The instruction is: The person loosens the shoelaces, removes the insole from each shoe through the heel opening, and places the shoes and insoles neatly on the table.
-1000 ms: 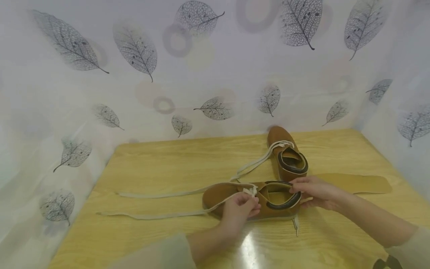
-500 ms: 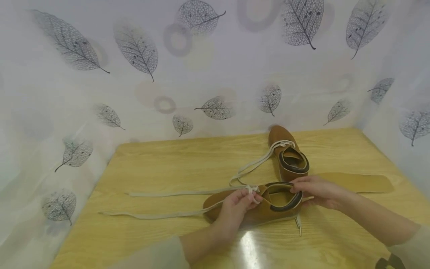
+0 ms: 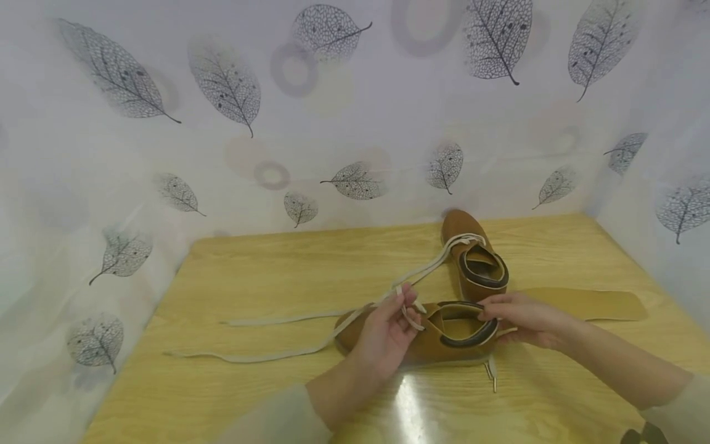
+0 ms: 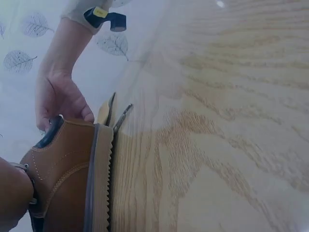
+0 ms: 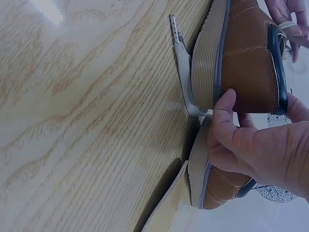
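Note:
A brown shoe (image 3: 360,327) with a dark padded collar lies across the table, toe to the left. Above its tongue, my left hand (image 3: 383,342) pinches a pale shoelace (image 3: 409,317), which loops by the fingers. My right hand (image 3: 527,317) grips the heel by its collar; in the right wrist view, the thumb and fingers of this hand (image 5: 260,145) hold the back of the shoe (image 5: 246,77). Two long lace ends (image 3: 266,356) trail left over the table. How the lace runs behind the left fingers is partly hidden.
A second brown shoe (image 3: 463,225) stands behind, its laces (image 3: 427,268) draped toward the first shoe. A flat tan insole-like piece (image 3: 599,302) lies at right. Metal-tipped lace ends (image 3: 492,373) stick out near the heel. A leaf-patterned curtain (image 3: 355,111) borders the wooden table (image 3: 249,271).
My left hand has risen from the lacing, lifting the shoelace off the shoe. The far trailing lace end has slid right. My right hand keeps its grip on the heel.

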`<state>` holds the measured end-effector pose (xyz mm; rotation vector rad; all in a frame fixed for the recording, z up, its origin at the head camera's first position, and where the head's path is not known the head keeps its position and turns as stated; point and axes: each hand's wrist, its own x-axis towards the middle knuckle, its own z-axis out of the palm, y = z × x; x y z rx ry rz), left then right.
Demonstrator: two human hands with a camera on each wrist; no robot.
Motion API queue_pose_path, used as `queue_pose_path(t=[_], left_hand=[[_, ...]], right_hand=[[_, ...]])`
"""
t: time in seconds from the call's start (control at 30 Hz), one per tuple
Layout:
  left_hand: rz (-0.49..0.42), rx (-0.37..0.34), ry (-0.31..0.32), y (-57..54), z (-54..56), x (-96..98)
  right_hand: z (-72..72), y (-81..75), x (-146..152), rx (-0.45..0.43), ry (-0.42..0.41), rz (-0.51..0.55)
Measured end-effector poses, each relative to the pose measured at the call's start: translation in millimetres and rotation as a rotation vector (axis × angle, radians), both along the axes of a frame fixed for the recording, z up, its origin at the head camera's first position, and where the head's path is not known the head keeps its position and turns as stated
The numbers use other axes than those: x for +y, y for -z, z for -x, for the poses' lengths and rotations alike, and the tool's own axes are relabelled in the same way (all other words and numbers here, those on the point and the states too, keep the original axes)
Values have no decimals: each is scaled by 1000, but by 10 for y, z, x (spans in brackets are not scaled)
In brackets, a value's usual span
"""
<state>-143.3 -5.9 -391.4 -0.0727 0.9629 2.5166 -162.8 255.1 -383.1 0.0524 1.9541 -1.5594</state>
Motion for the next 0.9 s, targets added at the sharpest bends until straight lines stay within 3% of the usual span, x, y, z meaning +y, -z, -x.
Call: queue_pose_path(t=[0.1,0.33,0.43,0.63,0.9], left_hand=[[-57,-14,35,21,36,-21],[-68,93,70,22,132,-72],[-80,67,25,4,173,-95],[-101,-45,-140,-50,274,-155],[-144,-123,-239,-115,360,-361]], right_hand=[[0,-1,0,4,-5,-4],[11,-4,-8,0,11,-7],[12,-6,-7,3,4,-3],[-1,-15,-24,6,9,-5],[-15,-1,-20,9,19,2]])
